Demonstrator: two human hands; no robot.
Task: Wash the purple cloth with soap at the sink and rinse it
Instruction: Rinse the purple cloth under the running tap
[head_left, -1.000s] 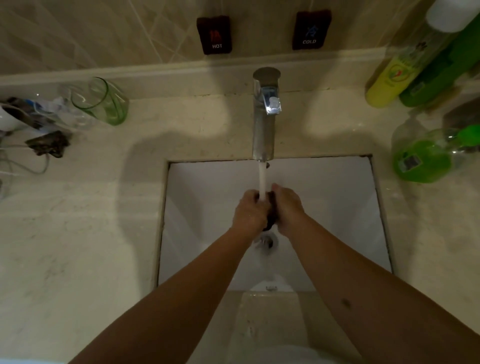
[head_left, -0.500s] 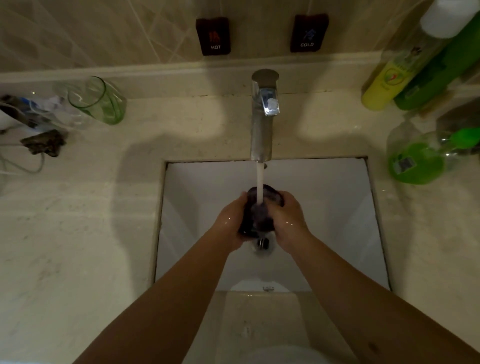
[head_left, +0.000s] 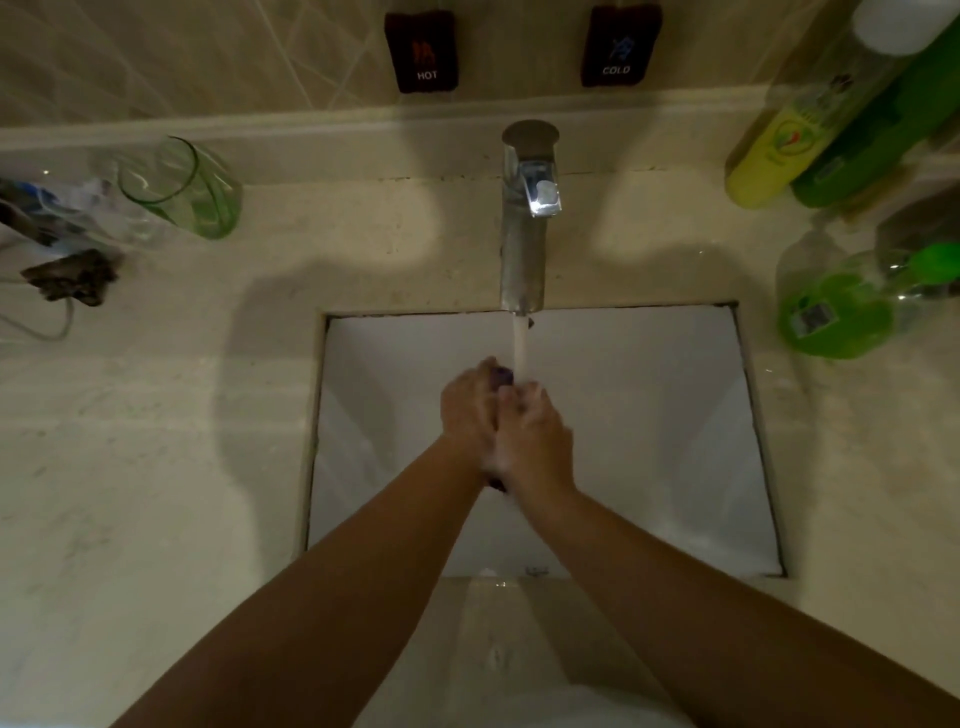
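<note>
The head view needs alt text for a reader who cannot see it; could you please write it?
Two hands, left and right, squeeze a purple cloth between them under water running from the tap into a white sink. A green glass lies left on the counter; green bottles stand right.

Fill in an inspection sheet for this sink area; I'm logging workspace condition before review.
Surface: beige marble counter around a white rectangular sink basin.
Job's things: purple cloth squeezed between both hands, mostly hidden; chrome tap running water onto it.
Clutter: green-tinted drinking glass at left; dark crumpled scrap beside it; yellow-green bottle, dark green bottle and clear bottle of green liquid at right.
Grips: left hand and right hand both grip the cloth, suds on them.
Cables: thin pale cord at far left.
Surroundings: tiled wall with dark HOT tag and dark COLD tag.
</note>
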